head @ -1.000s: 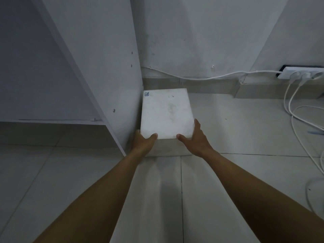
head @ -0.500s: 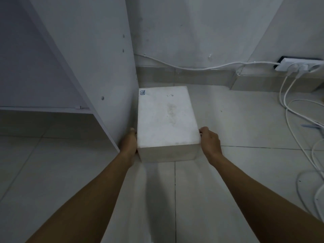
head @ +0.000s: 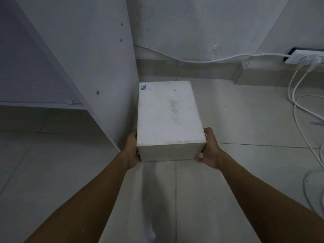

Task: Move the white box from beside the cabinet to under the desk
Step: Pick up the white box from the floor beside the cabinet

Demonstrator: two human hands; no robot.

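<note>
The white box (head: 168, 116) is a plain rectangular carton with a small blue label at its far left corner and a faint smudge on top. It sits close against the side panel of the white cabinet (head: 98, 55), over the tiled floor. My left hand (head: 132, 151) grips its near left side, squeezed between box and cabinet. My right hand (head: 209, 149) grips the near right side, fingers curled under the bottom edge. Whether the box rests on the floor or is lifted off it I cannot tell.
A white power strip (head: 305, 56) hangs on the wall at the right, with white cables (head: 298, 106) looping over the floor below it. A cable runs along the wall above the skirting (head: 192, 69). The open cabinet's lower shelf (head: 40, 104) is at the left.
My hands shifted from the box's near top edge to its two sides. The box has come toward me, away from the wall, and looks larger in view.
</note>
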